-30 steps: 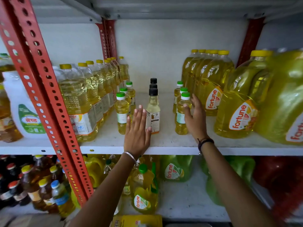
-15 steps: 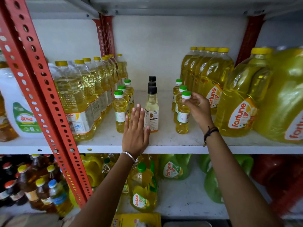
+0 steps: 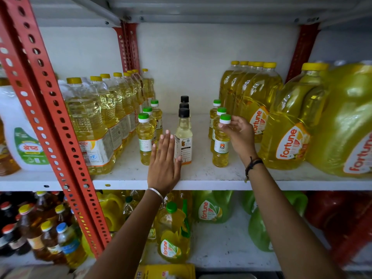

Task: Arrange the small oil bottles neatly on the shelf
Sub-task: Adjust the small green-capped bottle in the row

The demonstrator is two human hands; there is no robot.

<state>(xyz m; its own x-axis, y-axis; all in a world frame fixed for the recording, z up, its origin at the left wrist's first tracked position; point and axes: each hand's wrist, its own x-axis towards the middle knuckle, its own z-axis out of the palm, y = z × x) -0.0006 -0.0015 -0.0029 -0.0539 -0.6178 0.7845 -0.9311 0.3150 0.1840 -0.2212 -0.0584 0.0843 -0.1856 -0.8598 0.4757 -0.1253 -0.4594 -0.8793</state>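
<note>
Three short rows of small oil bottles stand on the white shelf [image 3: 201, 174]. The left row has green caps, its front bottle [image 3: 145, 139] nearest me. The middle row has black caps, led by a pale bottle [image 3: 183, 135]. The right row has green caps. My right hand [image 3: 239, 135] pinches the neck and cap of the front right bottle [image 3: 221, 146], which stands upright on the shelf. My left hand [image 3: 164, 162] lies flat and open on the shelf between the left and middle rows, its thumb touching the black-capped bottle's base.
Tall yellow-capped oil bottles [image 3: 96, 121] line the left; large Fortune jugs [image 3: 289, 127] crowd the right. A red perforated upright [image 3: 52, 125] slants across the left. A lower shelf holds green jugs [image 3: 211, 208] and dark bottles [image 3: 30, 228].
My right hand has risen from the body of the front right bottle to its cap. My left hand stays flat on the shelf, almost unmoved.
</note>
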